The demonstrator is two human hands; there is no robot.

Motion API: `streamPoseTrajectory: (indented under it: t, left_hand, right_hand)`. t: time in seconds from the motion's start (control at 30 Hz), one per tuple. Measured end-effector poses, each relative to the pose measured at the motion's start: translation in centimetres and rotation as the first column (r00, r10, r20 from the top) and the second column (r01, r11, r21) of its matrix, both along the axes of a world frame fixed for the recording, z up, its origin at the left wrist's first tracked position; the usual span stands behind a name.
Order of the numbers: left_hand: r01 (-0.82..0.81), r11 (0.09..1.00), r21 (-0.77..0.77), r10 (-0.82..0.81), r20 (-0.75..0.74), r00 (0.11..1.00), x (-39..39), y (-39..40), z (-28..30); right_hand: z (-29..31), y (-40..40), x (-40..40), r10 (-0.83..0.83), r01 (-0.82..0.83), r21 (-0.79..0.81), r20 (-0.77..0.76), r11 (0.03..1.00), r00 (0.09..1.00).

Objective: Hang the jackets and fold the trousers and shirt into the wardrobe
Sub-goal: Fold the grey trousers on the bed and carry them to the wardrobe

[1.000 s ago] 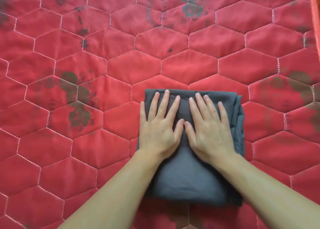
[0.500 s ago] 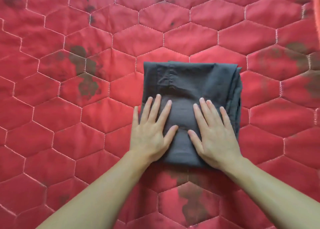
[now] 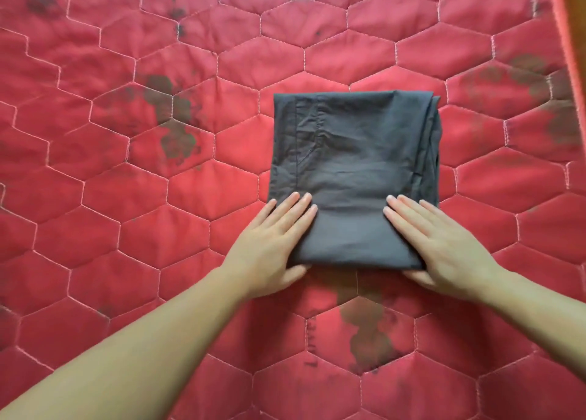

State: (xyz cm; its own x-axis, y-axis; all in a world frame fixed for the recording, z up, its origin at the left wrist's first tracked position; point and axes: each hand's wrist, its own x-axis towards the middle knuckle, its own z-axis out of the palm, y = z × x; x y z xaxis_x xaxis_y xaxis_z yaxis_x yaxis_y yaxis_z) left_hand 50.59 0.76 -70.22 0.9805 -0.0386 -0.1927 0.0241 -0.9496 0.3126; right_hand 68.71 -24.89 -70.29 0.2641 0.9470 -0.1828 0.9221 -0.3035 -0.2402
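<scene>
A dark grey folded garment (image 3: 355, 153), probably the trousers, lies as a neat rectangle on the red quilt, with stacked layers showing along its right side. My left hand (image 3: 272, 245) rests with straight fingers on its near left corner. My right hand (image 3: 444, 245) lies the same way on the near right corner. Both thumbs sit on the quilt against the garment's near edge. No jackets, shirt or wardrobe are in view.
The red quilt (image 3: 158, 229) with hexagon stitching and dark faded patches fills the view. An orange-brown strip (image 3: 575, 38) runs along the quilt's right border.
Both hands slid from the middle of the folded garment toward me and apart, ending on its two near corners. The garment stayed put on the quilt.
</scene>
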Motion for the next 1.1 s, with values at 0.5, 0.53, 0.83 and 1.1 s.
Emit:
streamPoseTrajectory:
  t: [0.5, 0.53, 0.83, 1.1]
  left_hand:
    - [-0.480, 0.663, -0.574, 0.394, -0.279, 0.876, 1.7, 3.0, 4.3]
    - [-0.520, 0.587, -0.621, 0.413, -0.323, 0.851, 1.7, 3.4, 4.6]
    - [-0.582, -0.049, -0.811, 0.741, -0.420, 0.523, 6.5, 1.8, 3.5]
    - [-0.643, -0.029, -0.765, 0.741, -0.448, 0.501, 8.0, 1.8, 2.6]
  right_hand:
    - [5.5, 0.5, 3.3, -0.398, 0.424, -0.155, -0.713, 0.892, 0.578]
    - [5.6, 0.4, 3.5, -0.411, 0.490, -0.153, -0.778, 0.858, 0.475]
    - [5.9, 3.1, 5.2, -0.416, 0.890, -0.052, -0.895, 0.452, 0.159]
    - [6.1, 2.4, 6.1, -0.365, 0.704, -0.069, -0.888, 0.707, 0.280]
